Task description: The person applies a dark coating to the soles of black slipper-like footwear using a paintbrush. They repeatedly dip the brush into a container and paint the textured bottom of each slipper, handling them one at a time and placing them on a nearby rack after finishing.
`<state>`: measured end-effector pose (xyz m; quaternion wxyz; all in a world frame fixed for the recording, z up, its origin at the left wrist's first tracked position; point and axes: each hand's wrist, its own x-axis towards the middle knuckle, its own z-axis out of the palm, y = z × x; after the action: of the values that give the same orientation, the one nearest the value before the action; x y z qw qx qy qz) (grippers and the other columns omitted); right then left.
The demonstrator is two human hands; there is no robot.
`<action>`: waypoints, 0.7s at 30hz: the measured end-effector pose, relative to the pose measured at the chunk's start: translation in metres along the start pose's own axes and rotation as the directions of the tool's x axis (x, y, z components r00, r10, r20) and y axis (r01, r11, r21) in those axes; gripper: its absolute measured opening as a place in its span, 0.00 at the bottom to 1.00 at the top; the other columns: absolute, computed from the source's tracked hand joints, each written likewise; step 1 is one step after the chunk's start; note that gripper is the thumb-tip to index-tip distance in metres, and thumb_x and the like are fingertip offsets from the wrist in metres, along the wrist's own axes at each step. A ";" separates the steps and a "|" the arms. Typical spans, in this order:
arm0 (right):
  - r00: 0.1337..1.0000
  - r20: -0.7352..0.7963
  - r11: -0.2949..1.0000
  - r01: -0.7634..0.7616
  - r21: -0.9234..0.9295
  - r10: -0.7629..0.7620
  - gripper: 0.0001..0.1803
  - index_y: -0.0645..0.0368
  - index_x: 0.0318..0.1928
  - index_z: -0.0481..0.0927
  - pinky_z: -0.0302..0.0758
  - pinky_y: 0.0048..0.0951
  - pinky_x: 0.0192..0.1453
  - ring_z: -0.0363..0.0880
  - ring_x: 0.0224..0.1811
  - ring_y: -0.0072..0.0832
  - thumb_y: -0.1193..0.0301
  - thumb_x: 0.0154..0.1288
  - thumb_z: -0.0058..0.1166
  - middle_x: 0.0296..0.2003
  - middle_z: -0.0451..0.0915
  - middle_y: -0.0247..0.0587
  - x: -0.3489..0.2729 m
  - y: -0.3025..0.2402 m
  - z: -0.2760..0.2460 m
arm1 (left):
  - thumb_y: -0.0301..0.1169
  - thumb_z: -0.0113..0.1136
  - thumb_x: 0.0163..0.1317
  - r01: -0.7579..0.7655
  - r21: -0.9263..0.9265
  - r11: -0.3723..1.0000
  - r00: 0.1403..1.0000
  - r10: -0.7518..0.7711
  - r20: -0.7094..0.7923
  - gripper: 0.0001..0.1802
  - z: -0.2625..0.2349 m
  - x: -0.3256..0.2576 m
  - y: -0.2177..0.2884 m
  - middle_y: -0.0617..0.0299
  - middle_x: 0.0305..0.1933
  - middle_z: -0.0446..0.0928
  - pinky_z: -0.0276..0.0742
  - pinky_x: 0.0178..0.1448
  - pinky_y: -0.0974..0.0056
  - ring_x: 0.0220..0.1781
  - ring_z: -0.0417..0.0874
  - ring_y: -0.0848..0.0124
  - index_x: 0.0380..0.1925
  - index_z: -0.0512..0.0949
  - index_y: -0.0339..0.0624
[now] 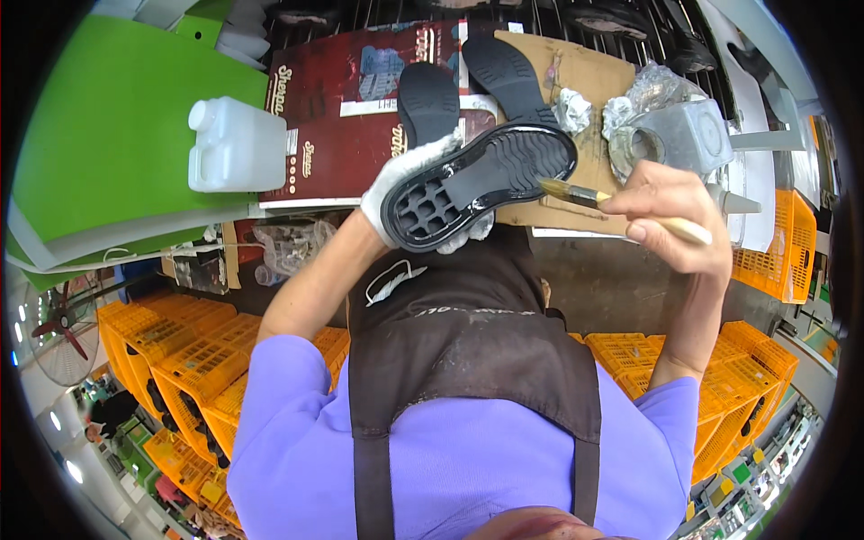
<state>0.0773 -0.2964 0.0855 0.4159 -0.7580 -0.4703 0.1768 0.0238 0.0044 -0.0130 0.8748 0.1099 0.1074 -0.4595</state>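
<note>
My left hand (409,171), in a white glove, grips a black shoe sole (486,175) from beneath and around its heel end. The sole's hollow side faces up, with a grid of square pockets at the heel and wavy ridges toward the toe. Its rim looks wet and shiny. My bare right hand (670,211) is closed around a paintbrush (589,193) with a pale handle. The bristles meet the sole's edge near the toe; whether they press on it I cannot tell. Two more black soles (430,101) (504,76) lie on the cardboard beyond.
A white plastic jug (238,144) stands on the left by a green panel (126,126). On the right are a clear container (688,135), a tape-like ring (637,148) and crumpled white paper (572,111). Orange crates (207,360) are stacked on both sides behind me.
</note>
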 end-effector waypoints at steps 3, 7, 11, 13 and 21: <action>0.972 -0.202 0.992 0.115 -0.049 -0.123 0.13 0.60 0.41 0.82 0.72 0.28 0.33 0.77 0.29 0.32 0.72 0.53 0.63 0.29 0.77 0.39 0.000 -0.007 0.024 | 0.60 0.35 0.65 -0.031 -0.063 0.998 0.999 0.032 0.018 0.38 -0.002 0.001 -0.006 0.29 0.35 0.75 0.81 0.18 0.52 0.26 0.81 0.44 0.55 0.68 0.33; 0.977 -0.128 0.985 0.169 -0.035 -0.172 0.18 0.56 0.40 0.83 0.71 0.28 0.30 0.76 0.29 0.30 0.78 0.43 0.67 0.29 0.75 0.37 0.008 -0.003 0.051 | 0.64 0.34 0.63 -0.009 -0.034 0.999 0.999 0.008 -0.043 0.43 -0.002 0.003 -0.014 0.26 0.35 0.73 0.82 0.20 0.51 0.26 0.81 0.43 0.55 0.66 0.32; 0.978 -0.179 0.976 0.072 -0.204 -0.109 0.19 0.55 0.41 0.82 0.71 0.27 0.30 0.75 0.29 0.30 0.81 0.45 0.65 0.29 0.74 0.36 0.006 0.008 0.052 | 0.62 0.33 0.64 0.024 -0.091 0.996 1.000 -0.024 0.007 0.41 0.003 -0.002 -0.016 0.26 0.34 0.73 0.80 0.19 0.52 0.25 0.80 0.44 0.54 0.67 0.31; 0.970 -0.231 0.978 0.026 -0.209 -0.076 0.19 0.56 0.42 0.82 0.72 0.28 0.31 0.75 0.30 0.31 0.83 0.46 0.63 0.29 0.73 0.37 0.002 0.012 0.051 | 0.61 0.34 0.64 -0.009 0.017 1.000 0.985 0.012 -0.173 0.40 0.016 -0.003 -0.018 0.31 0.29 0.74 0.77 0.13 0.57 0.20 0.79 0.49 0.52 0.69 0.31; 0.926 -0.362 0.948 -0.204 -0.244 0.106 0.11 0.59 0.41 0.80 0.72 0.30 0.32 0.75 0.29 0.33 0.79 0.55 0.59 0.28 0.73 0.40 -0.006 0.019 0.049 | 0.51 0.41 0.68 -0.058 -0.011 0.998 0.998 0.058 -0.031 0.29 0.002 -0.001 -0.022 0.43 0.43 0.77 0.83 0.35 0.51 0.36 0.82 0.51 0.57 0.67 0.38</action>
<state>0.0529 -0.2833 0.0407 0.3661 -0.8629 -0.3483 0.0067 0.0053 -0.0071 -0.0124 0.8867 0.1149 0.1202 -0.4315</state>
